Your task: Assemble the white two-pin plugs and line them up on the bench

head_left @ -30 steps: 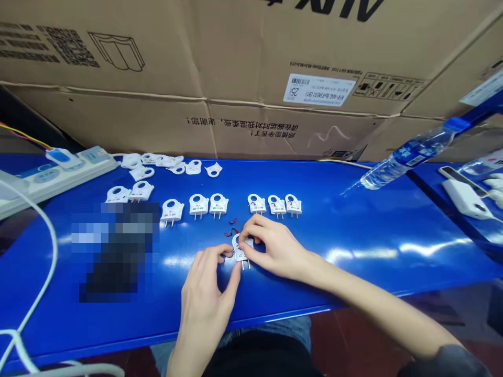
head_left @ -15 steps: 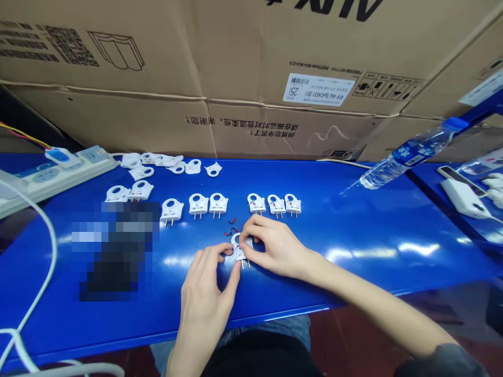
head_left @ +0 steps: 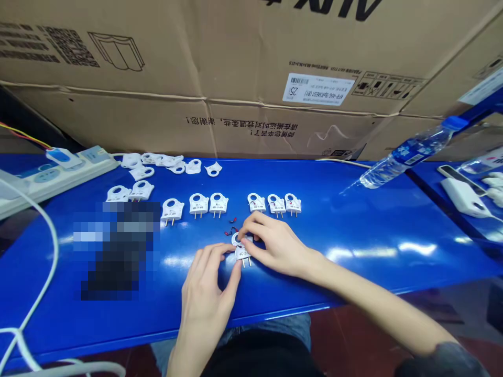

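A white two-pin plug housing (head_left: 242, 254) with a round hole lies on the blue table, its metal pins pointing toward me. My left hand (head_left: 210, 277) steadies its left edge between thumb and index finger. From the right, my right hand (head_left: 271, 243) is closed over its upper part, fingertips pressed at the hole and right side. Whatever fine part those fingertips may pinch is hidden. Just behind the housing lie small red and black wire pieces (head_left: 231, 231). Similar white plug housings (head_left: 218, 203) stand in a row farther back, including a group of three (head_left: 276, 204) on the right.
More white shell pieces (head_left: 192, 166) lie at the back left, near a power strip (head_left: 74, 170) with a white cable (head_left: 51, 251). A blurred dark object (head_left: 121, 251) is at left. A water bottle (head_left: 412, 152) lies at right, before a large cardboard box (head_left: 243, 63).
The plug housing has shifted and turned very slightly, and more of its lower face shows. My right fingers have moved a little on its upper part; my left hand stays nearly still.
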A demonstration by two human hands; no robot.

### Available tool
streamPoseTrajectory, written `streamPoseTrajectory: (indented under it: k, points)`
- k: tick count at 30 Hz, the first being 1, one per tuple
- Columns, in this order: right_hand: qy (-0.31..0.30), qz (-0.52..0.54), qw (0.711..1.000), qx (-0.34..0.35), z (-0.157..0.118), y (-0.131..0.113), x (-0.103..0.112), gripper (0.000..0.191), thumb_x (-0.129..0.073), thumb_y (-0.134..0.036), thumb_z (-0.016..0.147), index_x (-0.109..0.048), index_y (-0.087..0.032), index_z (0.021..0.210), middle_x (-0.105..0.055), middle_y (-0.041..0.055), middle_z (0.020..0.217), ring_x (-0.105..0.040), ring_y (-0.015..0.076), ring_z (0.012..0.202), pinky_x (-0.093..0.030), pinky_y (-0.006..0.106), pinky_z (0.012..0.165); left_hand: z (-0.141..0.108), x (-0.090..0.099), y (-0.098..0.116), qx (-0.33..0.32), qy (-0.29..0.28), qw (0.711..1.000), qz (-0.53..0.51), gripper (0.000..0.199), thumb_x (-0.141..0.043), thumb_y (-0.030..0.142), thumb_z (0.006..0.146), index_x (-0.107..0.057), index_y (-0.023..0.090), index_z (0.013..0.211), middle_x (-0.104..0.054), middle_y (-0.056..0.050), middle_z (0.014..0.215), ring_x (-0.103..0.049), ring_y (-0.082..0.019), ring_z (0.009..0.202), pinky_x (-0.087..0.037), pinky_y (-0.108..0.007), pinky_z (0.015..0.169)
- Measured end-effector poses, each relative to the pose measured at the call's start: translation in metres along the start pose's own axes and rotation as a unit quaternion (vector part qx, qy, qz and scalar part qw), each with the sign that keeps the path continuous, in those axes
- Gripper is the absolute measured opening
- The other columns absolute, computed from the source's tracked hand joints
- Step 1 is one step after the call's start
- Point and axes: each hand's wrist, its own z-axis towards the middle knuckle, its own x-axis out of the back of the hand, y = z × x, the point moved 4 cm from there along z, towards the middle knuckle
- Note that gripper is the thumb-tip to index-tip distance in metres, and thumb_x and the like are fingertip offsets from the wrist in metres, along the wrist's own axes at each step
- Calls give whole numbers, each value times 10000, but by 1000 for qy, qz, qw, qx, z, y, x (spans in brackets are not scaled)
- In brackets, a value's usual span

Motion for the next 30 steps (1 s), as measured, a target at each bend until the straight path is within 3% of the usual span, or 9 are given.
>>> streamPoseTrajectory:
  k: [5,11,17,30]
  points:
    - [-22,23,999,-4,-1,-1,10,251,-573,-273,1042,-629,-230,1282,-670,75,1263,-662,207,1106,-555,352,921,-1,0,0,5,-4,1000,-3,199,-562,421,999,-634,299,1139,-715,-20,1095,-657,-238,1000,-535,-387,853]
    - [-87,37,995,30,-2,0,16,595,-701,-412,976,-483,-273,1512,-608,99,1450,-542,290,1360,-505,464,1086,-1,0,-1,11,-3,1000,-4,222,-560,422,996,-634,288,1158,-717,-35,1102,-664,-251,1013,-543,-395,850]
    - [-118,21,992,32,-2,7,16,848,-828,-453,864,-407,-281,1580,-572,115,1471,-528,304,1367,-504,470,1092,-1,0,-2,13,-8,1000,-6,224,-564,417,998,-633,283,1164,-718,-43,1110,-668,-254,1021,-536,-403,864]
    - [-105,-20,993,50,0,3,15,762,-776,-388,901,-434,-257,1569,-604,128,1421,-557,310,1306,-492,491,1088,-1,2,-2,16,-10,1000,-10,203,-569,392,999,-628,296,1167,-713,-28,1108,-669,-247,1012,-525,-414,895]
